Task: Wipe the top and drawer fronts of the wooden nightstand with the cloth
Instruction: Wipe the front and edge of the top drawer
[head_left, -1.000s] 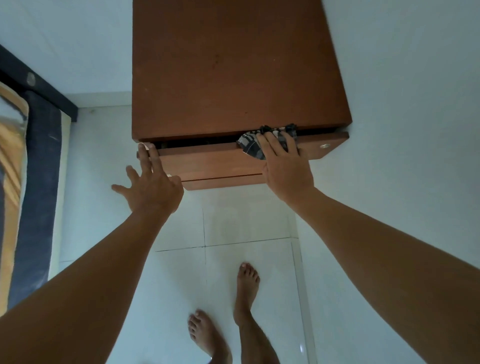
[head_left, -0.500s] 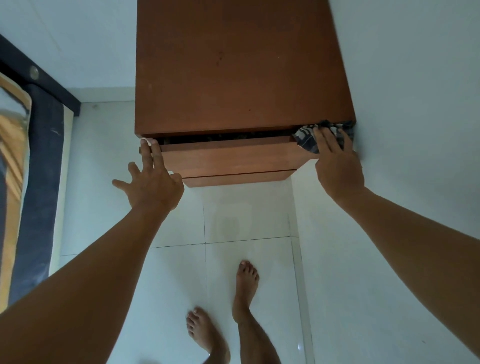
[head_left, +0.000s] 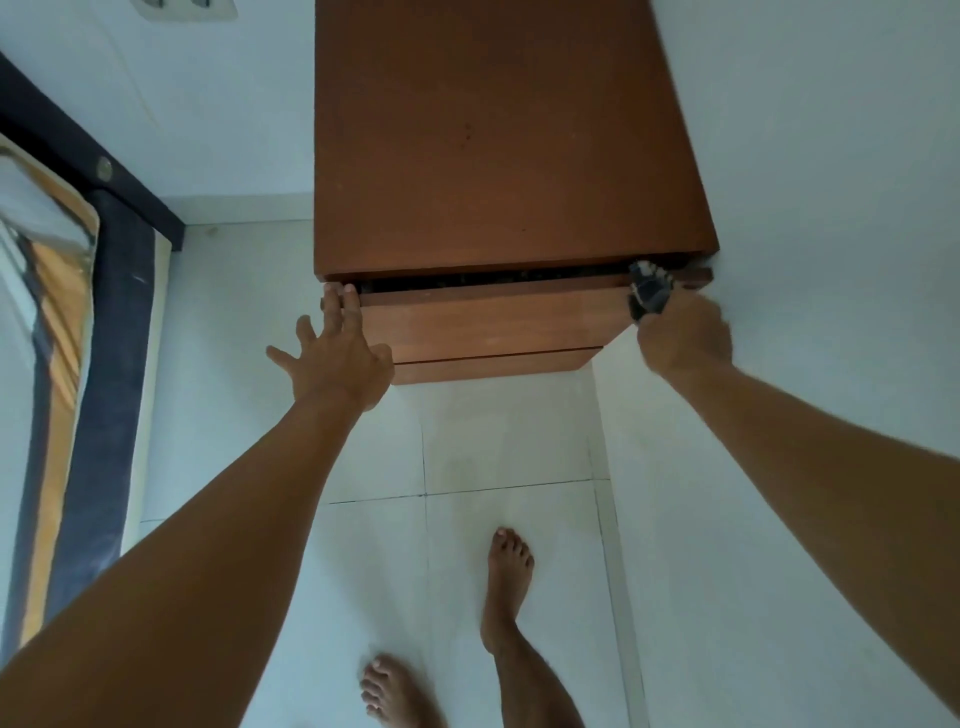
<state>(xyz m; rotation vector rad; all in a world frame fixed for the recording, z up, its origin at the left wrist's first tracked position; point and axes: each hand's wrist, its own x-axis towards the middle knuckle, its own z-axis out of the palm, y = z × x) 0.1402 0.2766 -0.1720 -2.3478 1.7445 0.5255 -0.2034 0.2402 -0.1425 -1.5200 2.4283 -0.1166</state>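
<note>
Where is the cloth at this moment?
In the head view, the cloth is at the right end of the upper drawer front, held by the right hand, beside the wall.

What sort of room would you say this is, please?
Most likely a bedroom: a wooden nightstand stands on a tiled floor, with a mattress and a dark bed frame to its left.

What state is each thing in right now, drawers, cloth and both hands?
top drawer: pulled slightly open, dark gap showing.
lower drawer: pushed in.
cloth: bunched against the top drawer's right end.
left hand: fingers straight, touching the top drawer's left end.
right hand: grips the cloth.
</note>
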